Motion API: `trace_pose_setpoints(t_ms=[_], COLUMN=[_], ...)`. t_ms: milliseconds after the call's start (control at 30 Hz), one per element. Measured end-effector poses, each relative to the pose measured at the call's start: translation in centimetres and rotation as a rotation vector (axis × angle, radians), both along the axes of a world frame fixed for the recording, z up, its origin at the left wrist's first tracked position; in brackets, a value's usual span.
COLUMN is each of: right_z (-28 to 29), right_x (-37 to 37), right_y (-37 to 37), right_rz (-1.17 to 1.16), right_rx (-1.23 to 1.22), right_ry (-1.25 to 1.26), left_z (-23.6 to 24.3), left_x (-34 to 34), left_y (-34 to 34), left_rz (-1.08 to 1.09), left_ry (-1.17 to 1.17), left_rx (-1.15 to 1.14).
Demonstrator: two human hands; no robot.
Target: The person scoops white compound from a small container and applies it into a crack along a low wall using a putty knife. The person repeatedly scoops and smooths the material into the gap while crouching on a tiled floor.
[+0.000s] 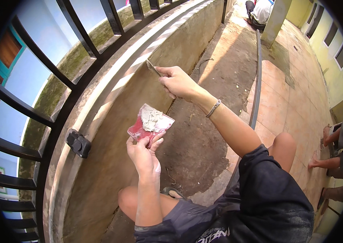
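Note:
My left hand (144,154) grips a red, putty-smeared flat piece (138,130) by its lower edge, in front of the low wall. A lump of whitish putty (152,118) lies on top of it. Farther off, my right hand (176,82) is closed round a putty knife (153,68); its handle is mostly hidden by the fingers. The blade reaches the upper edge of the low concrete wall (118,117), and I cannot tell whether it touches. Some white putty marks my left wrist and fingers.
On the wall's ledge sits a small black device (78,143). Black metal railing (68,87) runs along the left. Bare soil (196,150) lies beside the wall, then orange tiles (277,97). One person (260,14) is at the far end; other people's legs (319,160) show at right.

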State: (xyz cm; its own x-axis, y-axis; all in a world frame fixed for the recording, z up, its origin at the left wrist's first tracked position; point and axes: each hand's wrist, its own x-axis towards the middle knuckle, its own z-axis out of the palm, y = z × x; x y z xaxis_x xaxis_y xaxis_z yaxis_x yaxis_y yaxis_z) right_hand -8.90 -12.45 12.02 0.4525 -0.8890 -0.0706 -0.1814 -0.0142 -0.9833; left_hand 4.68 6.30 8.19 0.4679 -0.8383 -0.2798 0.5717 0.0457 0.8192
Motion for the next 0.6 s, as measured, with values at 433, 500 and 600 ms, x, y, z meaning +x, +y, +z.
trace_pose_setpoints(t_ms=[433,500,600], right_z=[9.1,9.5,7.8], right_x=[-4.0,-3.3,-3.1], right_y=[-8.7,-10.0,-10.3], right_rz=[0.302,0.226,-0.012], right_rx=[-0.299,-0.41,-0.47], right_ry=[0.999,1.053,1.007], left_z=[0.1,0.0,-0.1], left_x=[0.1,0.2,0.4], left_y=[0.4,0.3,0.3], left_rz=[0.002,0.001,-0.001], left_ry=[0.032,0.047,0.07], left_rx=[-0.028,-0.028,-0.026])
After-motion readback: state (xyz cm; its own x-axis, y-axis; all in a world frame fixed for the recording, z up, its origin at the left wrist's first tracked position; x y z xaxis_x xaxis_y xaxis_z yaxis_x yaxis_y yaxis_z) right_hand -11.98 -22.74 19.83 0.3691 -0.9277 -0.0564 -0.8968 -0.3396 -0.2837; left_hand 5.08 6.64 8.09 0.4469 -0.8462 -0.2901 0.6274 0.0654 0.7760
